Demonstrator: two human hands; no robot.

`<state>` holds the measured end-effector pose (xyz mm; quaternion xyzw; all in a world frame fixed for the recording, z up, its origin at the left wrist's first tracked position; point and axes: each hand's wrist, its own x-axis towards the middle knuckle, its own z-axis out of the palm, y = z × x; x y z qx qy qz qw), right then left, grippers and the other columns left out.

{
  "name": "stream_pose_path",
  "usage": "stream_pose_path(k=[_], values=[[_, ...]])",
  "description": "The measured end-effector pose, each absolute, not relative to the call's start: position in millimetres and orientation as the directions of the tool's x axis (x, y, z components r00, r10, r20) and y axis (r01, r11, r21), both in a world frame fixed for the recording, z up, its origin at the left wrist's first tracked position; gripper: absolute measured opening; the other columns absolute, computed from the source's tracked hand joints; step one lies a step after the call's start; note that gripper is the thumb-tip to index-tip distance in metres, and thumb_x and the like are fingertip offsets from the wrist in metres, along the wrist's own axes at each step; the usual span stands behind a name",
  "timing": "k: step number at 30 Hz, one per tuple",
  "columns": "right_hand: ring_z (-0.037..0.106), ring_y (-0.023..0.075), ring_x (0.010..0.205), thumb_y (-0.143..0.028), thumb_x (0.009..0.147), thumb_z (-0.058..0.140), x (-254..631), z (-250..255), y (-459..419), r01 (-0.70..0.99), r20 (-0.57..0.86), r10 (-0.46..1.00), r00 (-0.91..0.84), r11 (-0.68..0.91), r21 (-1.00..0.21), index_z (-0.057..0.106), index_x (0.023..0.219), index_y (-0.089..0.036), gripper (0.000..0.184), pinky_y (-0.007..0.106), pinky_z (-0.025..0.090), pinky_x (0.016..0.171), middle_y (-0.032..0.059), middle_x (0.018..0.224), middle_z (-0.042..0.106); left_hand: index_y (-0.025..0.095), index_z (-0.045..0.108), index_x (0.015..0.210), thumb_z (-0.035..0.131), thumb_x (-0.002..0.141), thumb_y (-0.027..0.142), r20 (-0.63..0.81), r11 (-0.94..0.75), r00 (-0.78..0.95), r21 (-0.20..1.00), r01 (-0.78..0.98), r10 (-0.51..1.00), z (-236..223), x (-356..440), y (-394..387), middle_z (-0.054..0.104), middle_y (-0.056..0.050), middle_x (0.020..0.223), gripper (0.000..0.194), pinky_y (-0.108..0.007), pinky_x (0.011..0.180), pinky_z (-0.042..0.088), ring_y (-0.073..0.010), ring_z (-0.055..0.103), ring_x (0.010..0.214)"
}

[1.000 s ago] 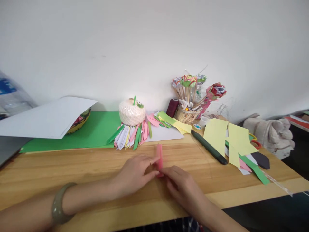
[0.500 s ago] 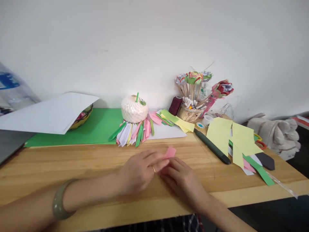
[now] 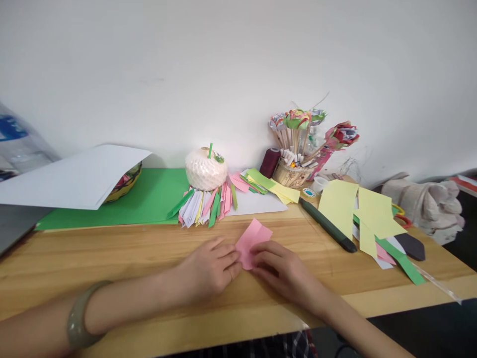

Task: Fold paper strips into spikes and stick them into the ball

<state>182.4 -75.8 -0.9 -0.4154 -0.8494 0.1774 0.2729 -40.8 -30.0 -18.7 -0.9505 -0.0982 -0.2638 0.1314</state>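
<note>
A small piece of pink paper [image 3: 250, 242] with a fold line lies on the wooden table in front of me, its upper edge forming two points. My left hand [image 3: 212, 268] holds its left edge under bent fingertips. From the other side, my right hand [image 3: 285, 271] grips the lower right of the paper, and its fingertips cover part of it. Beyond my hands, folded paper strips [image 3: 208, 206] in pink, white, green and yellow lean in a row against a white textured ornament [image 3: 206, 169].
White sheets [image 3: 74, 176] overhang a basket [image 3: 124, 185] and green paper [image 3: 152, 199] at left. A dark green pen-shaped tool [image 3: 328, 226], yellow paper pieces [image 3: 337, 204] and a tape roll [image 3: 308, 193] lie at right. Behind stands a pot [image 3: 292, 176] of paper flowers, beside a thread spool [image 3: 270, 163].
The pink paper has come into view, more opened out between my hands. My left hand has drawn back to the left, off my right fingers; my right hand has barely shifted.
</note>
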Motion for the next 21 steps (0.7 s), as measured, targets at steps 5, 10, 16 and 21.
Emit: stream_pose_path(k=[5,10,16,21], values=[[0.060,0.0183,0.088,-0.014,0.089,0.050,179,-3,-72,0.640,0.316,0.828,-0.463,0.559,-0.528,0.063,0.085,-0.018,0.014,0.031,0.051,0.076,0.0088,0.097,0.063,0.010,0.064,0.091,0.036,0.094,0.009,0.503,-0.953,0.846,-0.125,0.275,0.178,-15,-40,-38,0.067,-0.009,0.089,0.028,-0.033,0.074,0.051,-0.0187,0.060,0.080],[0.059,0.0178,0.081,-0.013,0.086,0.052,174,-4,-68,0.675,0.284,0.865,-0.413,0.501,-0.542,0.061,0.075,-0.018,0.015,0.031,0.050,0.071,0.0076,0.089,0.062,0.007,0.062,0.089,0.036,0.092,0.006,0.445,-0.946,0.868,-0.123,0.301,0.219,-16,-39,-47,0.063,-0.011,0.083,0.026,-0.033,0.064,0.053,-0.0199,0.059,0.074],[0.057,0.0167,0.076,-0.009,0.081,0.056,169,-4,-66,0.702,0.254,0.902,-0.349,0.431,-0.567,0.058,0.071,-0.018,0.014,0.028,0.047,0.066,0.0051,0.083,0.061,0.008,0.060,0.086,0.036,0.091,0.006,0.446,-0.935,0.860,-0.123,0.331,0.246,-16,-40,-51,0.062,-0.010,0.082,0.025,-0.032,0.063,0.053,-0.0193,0.059,0.072],[0.057,0.0162,0.075,-0.007,0.078,0.057,167,-5,-65,0.711,0.244,0.917,-0.317,0.399,-0.579,0.057,0.070,-0.018,0.014,0.027,0.046,0.065,0.0047,0.083,0.061,0.007,0.058,0.097,0.035,0.092,0.007,0.440,-0.933,0.855,-0.091,0.349,0.277,-17,-38,-50,0.061,-0.010,0.083,0.024,-0.032,0.063,0.053,-0.0201,0.059,0.074]])
